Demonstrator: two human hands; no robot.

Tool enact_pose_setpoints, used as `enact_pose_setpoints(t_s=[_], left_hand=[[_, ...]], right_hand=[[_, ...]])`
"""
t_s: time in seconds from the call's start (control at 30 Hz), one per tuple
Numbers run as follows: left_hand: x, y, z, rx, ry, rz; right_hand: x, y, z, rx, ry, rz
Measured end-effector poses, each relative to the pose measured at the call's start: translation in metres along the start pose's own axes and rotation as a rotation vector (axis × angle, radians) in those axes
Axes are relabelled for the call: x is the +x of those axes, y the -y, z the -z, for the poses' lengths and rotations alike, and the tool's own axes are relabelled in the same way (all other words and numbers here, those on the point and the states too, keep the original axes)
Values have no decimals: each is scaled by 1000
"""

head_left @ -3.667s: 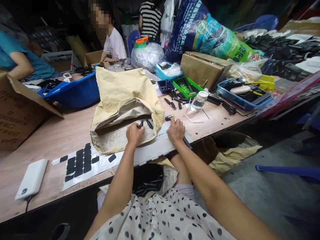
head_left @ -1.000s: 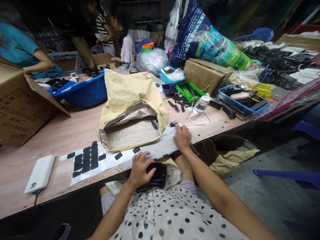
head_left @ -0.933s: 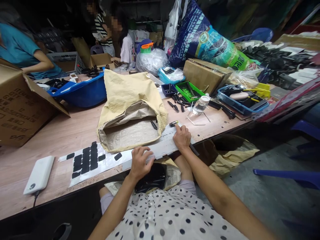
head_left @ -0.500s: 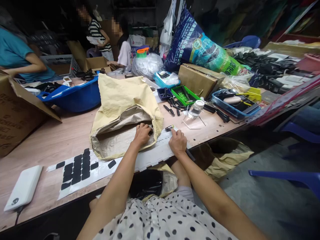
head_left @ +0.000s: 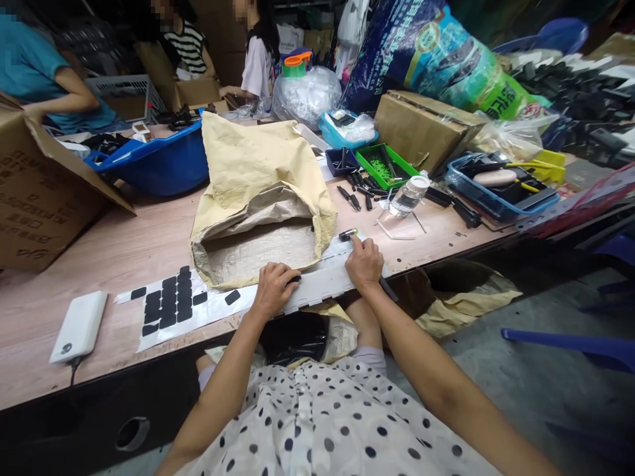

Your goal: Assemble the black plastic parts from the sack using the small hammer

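Observation:
My left hand (head_left: 274,289) is closed on a small black piece (head_left: 294,279), which pokes out past the fingertips above the pale board (head_left: 322,281) at the table's front edge. My right hand (head_left: 366,264) is wrapped round what looks like a small hammer. Its dark handle (head_left: 387,289) sticks out below the fist, and its short metal head (head_left: 348,234), with a yellowish end, shows beyond the fingers. Behind my left hand the tan woven sack (head_left: 262,155) lies with its mouth towards me.
Black rounded pads (head_left: 169,301) lie on a white sheet at left, near a white power bank (head_left: 79,327). A clear bottle (head_left: 409,196), green tray (head_left: 362,162) and blue basket (head_left: 501,192) stand to the right. Several people sit or stand beyond a blue basin (head_left: 153,168).
My left hand has come out of the sack's mouth towards me, bringing the small black piece over the board. My right hand keeps its grip. The camera view has shifted.

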State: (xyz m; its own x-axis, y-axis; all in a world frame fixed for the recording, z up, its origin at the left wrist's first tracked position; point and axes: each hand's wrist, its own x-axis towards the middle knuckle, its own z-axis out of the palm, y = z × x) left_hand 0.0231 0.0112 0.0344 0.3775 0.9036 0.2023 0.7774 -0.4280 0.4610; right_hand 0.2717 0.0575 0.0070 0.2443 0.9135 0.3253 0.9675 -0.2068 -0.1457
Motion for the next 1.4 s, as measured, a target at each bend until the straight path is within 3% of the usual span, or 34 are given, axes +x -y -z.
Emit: enact_pose_setpoints(t_s=[0.13,0.27,0.33,0.43,0.57,0.77,0.9,1.17,1.27,1.4], left_hand=[[-2,7,-7,20,-138,150],[-4,12,-8,-13,-159,219],[-4,12,-8,-37,-141,224],[-2,11,-9,-68,-111,228],[0,12,-11,-85,-87,248],[0,14,-14,-86,-79,255],[0,12,-14,-94,-84,261],[0,14,-14,-123,-108,244],[-1,14,-14,-108,-114,234],[-3,13,-14,-70,-131,182]], right_hand=[[5,-5,8,108,26,-46],[-10,-4,31,327,-38,-71],[-27,3,43,489,-23,-7],[-58,22,56,723,102,123],[-87,47,60,845,167,289],[-96,62,59,716,152,378],[-93,59,57,586,179,375],[-95,54,54,567,150,354],[-85,45,53,550,102,288],[-41,20,47,430,-15,54]])
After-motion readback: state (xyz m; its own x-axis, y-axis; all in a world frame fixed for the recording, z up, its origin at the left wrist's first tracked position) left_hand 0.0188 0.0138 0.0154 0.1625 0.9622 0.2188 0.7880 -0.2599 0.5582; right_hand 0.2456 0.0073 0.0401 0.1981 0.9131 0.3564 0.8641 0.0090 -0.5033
